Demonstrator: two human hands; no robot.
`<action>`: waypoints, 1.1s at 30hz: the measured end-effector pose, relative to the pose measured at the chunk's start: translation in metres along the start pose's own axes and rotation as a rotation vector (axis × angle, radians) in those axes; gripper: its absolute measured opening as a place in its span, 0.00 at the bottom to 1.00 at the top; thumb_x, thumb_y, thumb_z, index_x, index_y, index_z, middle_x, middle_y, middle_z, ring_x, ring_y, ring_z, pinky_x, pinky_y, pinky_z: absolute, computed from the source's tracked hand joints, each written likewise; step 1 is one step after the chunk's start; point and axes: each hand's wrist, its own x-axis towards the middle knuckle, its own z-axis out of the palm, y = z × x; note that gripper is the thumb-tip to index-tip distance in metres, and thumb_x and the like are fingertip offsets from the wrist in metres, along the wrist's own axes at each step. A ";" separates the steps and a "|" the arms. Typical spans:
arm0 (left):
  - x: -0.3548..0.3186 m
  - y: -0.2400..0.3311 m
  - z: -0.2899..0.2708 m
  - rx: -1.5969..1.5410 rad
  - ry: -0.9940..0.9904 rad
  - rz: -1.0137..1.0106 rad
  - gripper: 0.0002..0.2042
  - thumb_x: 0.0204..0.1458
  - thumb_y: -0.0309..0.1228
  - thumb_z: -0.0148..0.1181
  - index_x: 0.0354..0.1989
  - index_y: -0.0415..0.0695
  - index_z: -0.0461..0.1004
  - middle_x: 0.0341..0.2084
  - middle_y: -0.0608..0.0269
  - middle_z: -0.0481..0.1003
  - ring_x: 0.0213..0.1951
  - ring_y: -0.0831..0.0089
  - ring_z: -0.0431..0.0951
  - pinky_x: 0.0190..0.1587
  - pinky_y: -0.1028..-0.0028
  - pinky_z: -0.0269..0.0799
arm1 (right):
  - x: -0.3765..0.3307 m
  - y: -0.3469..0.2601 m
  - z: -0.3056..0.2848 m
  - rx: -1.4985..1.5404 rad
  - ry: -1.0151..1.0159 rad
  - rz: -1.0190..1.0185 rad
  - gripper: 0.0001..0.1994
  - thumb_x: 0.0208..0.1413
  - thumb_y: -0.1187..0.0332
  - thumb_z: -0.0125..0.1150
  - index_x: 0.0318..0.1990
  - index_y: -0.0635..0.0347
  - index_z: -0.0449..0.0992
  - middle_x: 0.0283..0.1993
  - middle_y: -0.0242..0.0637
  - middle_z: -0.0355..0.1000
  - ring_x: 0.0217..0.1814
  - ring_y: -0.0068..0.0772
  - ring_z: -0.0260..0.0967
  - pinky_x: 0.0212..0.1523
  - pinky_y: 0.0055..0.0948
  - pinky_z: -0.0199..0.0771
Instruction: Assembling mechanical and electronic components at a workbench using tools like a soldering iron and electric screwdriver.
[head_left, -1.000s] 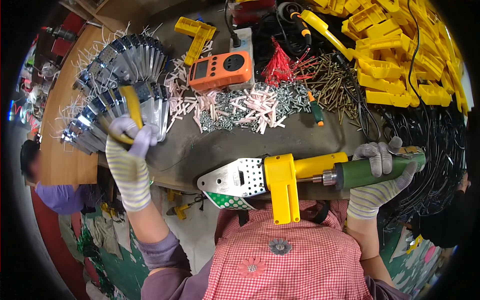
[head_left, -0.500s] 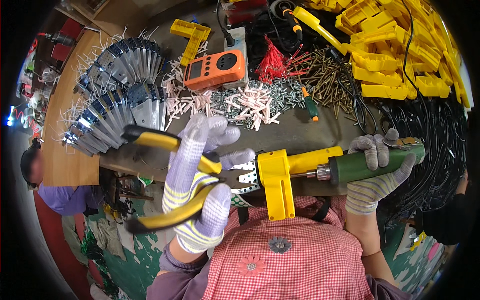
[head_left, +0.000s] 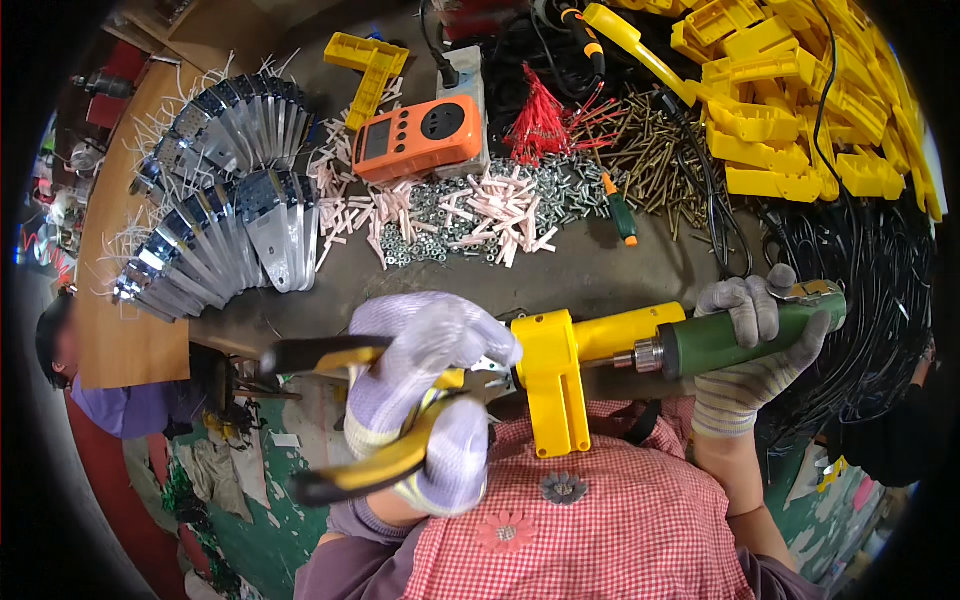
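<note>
At the near edge of the bench [head_left: 640, 272], the left grip [head_left: 415, 345] holds yellow-and-black pliers [head_left: 385, 465] and mostly covers a metal plate [head_left: 491, 378] left of the yellow housing [head_left: 550, 385]; the right grip [head_left: 745, 312] wraps round a green power driver [head_left: 705, 345], its shaft [head_left: 625, 358] pointing left toward that housing; far off, an orange meter [head_left: 415, 140] sits left of red wires [head_left: 540, 115]

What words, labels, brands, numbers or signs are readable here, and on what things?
No text can be read anywhere.
Orange meter: any markings on it or its screen are too small.
Green power tool in the right hand: no legible lettering.
Yellow-and-black-handled tool in the left hand: too blurred for any marks.
</note>
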 end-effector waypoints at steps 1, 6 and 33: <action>0.002 -0.006 -0.006 -0.165 -0.082 0.006 0.22 0.60 0.36 0.58 0.57 0.35 0.68 0.46 0.46 0.70 0.43 0.61 0.78 0.46 0.63 0.76 | -0.001 0.000 0.001 0.004 0.014 0.000 0.27 0.59 0.43 0.59 0.49 0.59 0.72 0.18 0.19 0.51 0.19 0.16 0.49 0.49 0.28 0.63; 0.005 -0.005 -0.019 0.182 -0.284 0.039 0.30 0.61 0.39 0.55 0.69 0.41 0.58 0.46 0.56 0.64 0.46 0.62 0.70 0.48 0.58 0.75 | -0.002 0.001 0.006 0.013 0.007 0.001 0.25 0.60 0.46 0.61 0.50 0.59 0.71 0.18 0.18 0.50 0.18 0.15 0.48 0.47 0.26 0.62; 0.088 -0.093 -0.163 0.651 0.298 -0.227 0.21 0.57 0.23 0.58 0.60 0.34 0.68 0.42 0.60 0.75 0.40 0.69 0.76 0.46 0.71 0.74 | 0.000 -0.062 0.037 -0.263 -0.007 -0.155 0.30 0.57 0.55 0.57 0.65 0.51 0.57 0.44 0.40 0.71 0.51 0.46 0.73 0.57 0.65 0.70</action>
